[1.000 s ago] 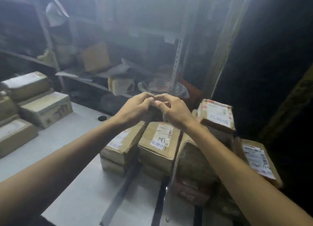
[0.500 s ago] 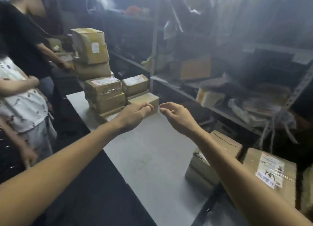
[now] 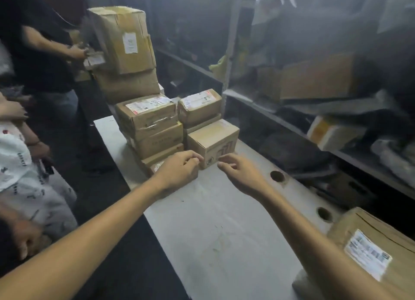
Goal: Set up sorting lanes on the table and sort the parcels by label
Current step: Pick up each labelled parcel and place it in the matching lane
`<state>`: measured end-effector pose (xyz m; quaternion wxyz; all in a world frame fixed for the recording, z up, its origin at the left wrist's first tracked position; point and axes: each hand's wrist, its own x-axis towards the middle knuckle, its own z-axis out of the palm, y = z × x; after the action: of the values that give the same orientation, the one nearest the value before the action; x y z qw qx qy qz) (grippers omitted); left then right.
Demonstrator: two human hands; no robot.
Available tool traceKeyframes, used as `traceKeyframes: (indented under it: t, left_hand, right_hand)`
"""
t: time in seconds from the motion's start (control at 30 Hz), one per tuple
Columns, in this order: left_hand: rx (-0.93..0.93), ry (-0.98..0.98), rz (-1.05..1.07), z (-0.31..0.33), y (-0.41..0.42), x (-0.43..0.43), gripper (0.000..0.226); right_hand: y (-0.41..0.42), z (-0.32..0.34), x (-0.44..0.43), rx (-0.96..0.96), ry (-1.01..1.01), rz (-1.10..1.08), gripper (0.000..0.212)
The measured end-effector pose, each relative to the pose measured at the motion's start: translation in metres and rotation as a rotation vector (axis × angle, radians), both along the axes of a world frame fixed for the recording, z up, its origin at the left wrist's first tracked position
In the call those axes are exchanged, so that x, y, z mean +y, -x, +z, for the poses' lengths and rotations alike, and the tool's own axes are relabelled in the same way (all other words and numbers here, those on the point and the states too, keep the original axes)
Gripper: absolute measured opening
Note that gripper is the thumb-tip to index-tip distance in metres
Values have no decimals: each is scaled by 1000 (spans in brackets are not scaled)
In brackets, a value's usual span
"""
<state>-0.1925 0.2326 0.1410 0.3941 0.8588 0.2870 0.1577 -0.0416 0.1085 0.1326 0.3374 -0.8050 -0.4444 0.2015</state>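
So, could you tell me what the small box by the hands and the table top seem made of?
Small box: matte brown cardboard, with folded edges and printed marks. Table top: pale grey, scuffed, with round holes; perhaps laminate or painted board.

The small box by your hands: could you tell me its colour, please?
The small box is brown cardboard with dark print; head view shows it.

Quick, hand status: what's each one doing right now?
Left hand: loosely curled, holding nothing.
Right hand: open, empty, by the small carton.
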Motion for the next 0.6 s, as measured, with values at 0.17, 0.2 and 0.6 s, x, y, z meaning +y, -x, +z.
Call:
traceKeyframes:
  t: [0.17,0.2,0.6]
  left_hand:
    - [124,7,-31,-25,-47,61,25]
    - [139,18,-32,-29,-57,72,25]
    - [248,-179,-171,-95,-191,194,32]
  right_hand:
    - [-52,-34,43,71,59,-58,33]
    - [-62,-39,51,86,75,-70,34]
    - [-152,-98,162,255,126,-280,37]
